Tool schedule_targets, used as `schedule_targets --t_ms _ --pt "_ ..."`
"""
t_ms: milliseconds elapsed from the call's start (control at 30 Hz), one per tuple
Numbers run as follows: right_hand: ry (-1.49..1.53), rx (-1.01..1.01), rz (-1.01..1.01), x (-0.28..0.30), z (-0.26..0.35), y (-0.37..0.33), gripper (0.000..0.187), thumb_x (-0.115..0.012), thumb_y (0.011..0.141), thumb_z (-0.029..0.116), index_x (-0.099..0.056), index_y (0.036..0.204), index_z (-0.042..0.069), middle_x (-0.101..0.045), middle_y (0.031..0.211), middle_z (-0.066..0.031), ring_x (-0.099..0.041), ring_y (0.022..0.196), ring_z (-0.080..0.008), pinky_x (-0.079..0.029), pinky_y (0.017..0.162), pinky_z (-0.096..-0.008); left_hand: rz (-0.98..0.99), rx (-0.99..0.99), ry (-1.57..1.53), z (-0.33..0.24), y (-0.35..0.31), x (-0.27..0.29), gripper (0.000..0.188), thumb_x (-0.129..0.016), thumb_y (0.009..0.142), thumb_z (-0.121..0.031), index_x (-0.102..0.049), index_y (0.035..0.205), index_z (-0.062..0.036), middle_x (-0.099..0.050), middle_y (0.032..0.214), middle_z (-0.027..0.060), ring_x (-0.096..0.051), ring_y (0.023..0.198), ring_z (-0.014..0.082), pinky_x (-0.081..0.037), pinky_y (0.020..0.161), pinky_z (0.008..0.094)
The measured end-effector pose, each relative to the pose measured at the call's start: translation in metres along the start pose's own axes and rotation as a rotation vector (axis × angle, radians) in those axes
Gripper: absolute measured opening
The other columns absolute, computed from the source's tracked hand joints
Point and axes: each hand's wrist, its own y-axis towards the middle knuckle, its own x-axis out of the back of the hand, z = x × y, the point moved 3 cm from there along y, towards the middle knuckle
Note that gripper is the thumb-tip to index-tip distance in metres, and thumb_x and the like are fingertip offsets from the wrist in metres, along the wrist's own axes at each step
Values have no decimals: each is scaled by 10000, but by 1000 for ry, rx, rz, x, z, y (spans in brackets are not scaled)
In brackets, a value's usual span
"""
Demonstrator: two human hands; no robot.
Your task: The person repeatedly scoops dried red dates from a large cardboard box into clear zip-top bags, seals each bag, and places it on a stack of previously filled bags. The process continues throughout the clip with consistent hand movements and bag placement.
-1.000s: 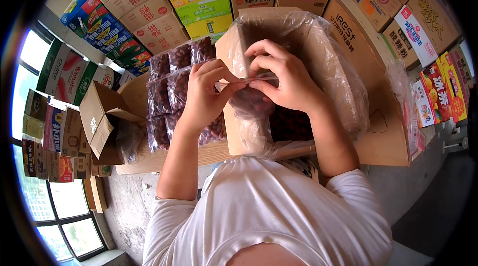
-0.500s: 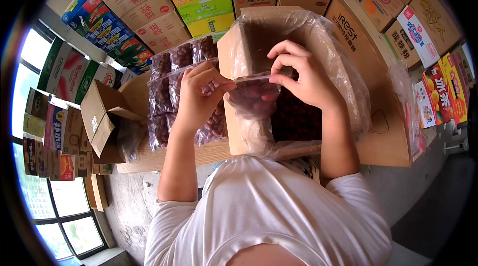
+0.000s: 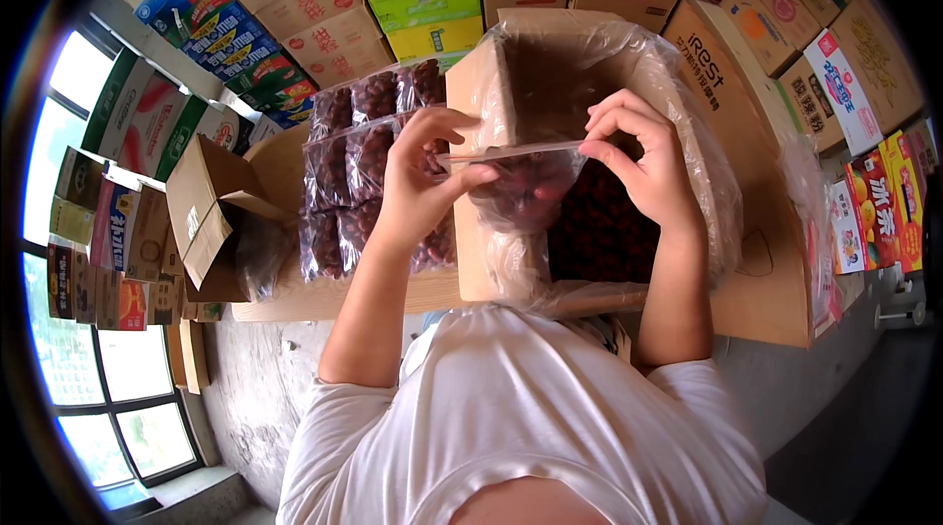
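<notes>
A clear zip bag (image 3: 526,193) of dark red dried dates hangs over the near left wall of a carton. My right hand (image 3: 638,157) pinches the right end of its top edge between thumb and fingers. At the other end is my left hand (image 3: 417,171), its thumb and forefinger spread apart, with the bag's left corner reaching into the gap between them. Beneath the bag, loose red dates (image 3: 604,230) fill the bottom of the plastic-lined carton (image 3: 474,260). Left of the carton, several filled date bags (image 3: 368,166) lie in rows.
An open cardboard box (image 3: 208,201) with crumpled plastic stands on the wooden table (image 3: 285,309) at the left. Stacked cartons (image 3: 334,9) line the back. A large brown carton (image 3: 761,260) and clear plastic bags (image 3: 810,191) are at the right.
My left thumb and forefinger have parted from their pinch at the bag's top. My right hand has slid to the right end of the edge. The view has shifted slightly.
</notes>
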Motion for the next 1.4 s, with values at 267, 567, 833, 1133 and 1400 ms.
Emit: schedule_targets --t_ms 267,567,833,1133,1400 --pt "105 48 -130 -34 -1 3 103 -662 862 31 -566 849 -3 -578 915 -90 -568 860 -201 -452 798 -300 264 427 -454 55 -52 -41 988 -955 591 -179 -398 1388 -5 -560 1266 91 -556 1133 176 -460 992 353" --pt "222 -176 -243 3 -33 -33 36 -611 904 2 -585 928 -5 -578 1024 -68 -559 954 -132 -436 869 -250 -241 533 -322 100 -92 86 800 -789 813 -252 -333 1435 -41 -562 1268 118 -566 1135 205 -486 952 355" --pt "194 -360 -289 24 -58 -73 27 -595 932 18 -581 924 -3 -584 1009 -53 -546 938 -105 -419 883 -235 -185 912 375 215 -198 164 1121 -866 663 -501 -260 1461 4 -484 1329 259 -519 1219 288 -439 1005 383" --pt "158 -386 -298 25 -64 -84 35 -600 931 25 -583 922 -4 -586 1011 -53 -542 950 -107 -425 883 -242 -228 689 702 188 -185 118 1031 -873 586 -280 -334 1415 12 -548 1233 282 -533 1164 419 -452 974 462" --pt "228 -422 -264 13 -68 -82 36 -597 932 29 -589 919 -4 -594 1018 -53 -552 919 -107 -434 862 -233 -190 627 917 234 -205 115 863 -700 812 -423 -329 1461 8 -279 1493 297 -351 1339 451 -278 1118 510"
